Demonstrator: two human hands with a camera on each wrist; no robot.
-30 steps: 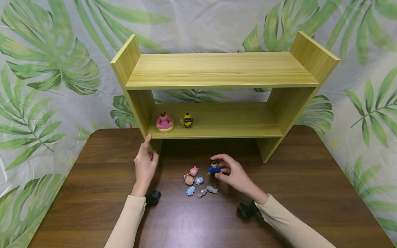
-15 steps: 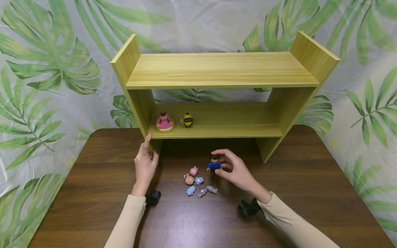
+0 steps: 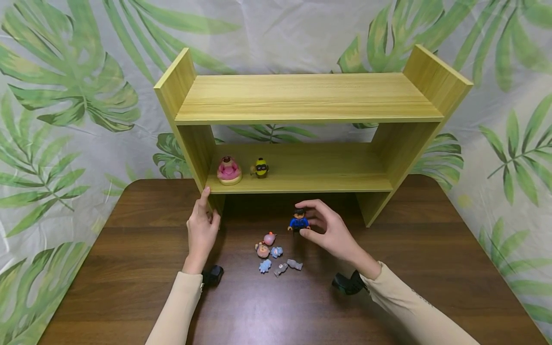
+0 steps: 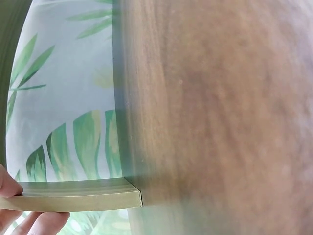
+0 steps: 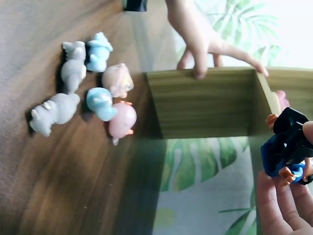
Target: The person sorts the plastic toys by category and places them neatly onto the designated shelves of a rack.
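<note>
My right hand holds a small toy figure upright between thumb and fingers, over the table in front of the shelf. The figure has a black cap, a blue top and black legs; the right wrist view shows its dark underside. With my left hand I grip the left side panel of the wooden shelf, thumb on one face and fingers on the other. The index finger reaches up to the middle board's left end.
A pink bear toy and a yellow toy stand on the middle board's left part. Several small toys lie on the brown table between my hands: a pink round one, blue ones and grey ones.
My right hand has raised the toy figure and moved it forward, closer to the shelf. The left hand stays in place on the side panel.
</note>
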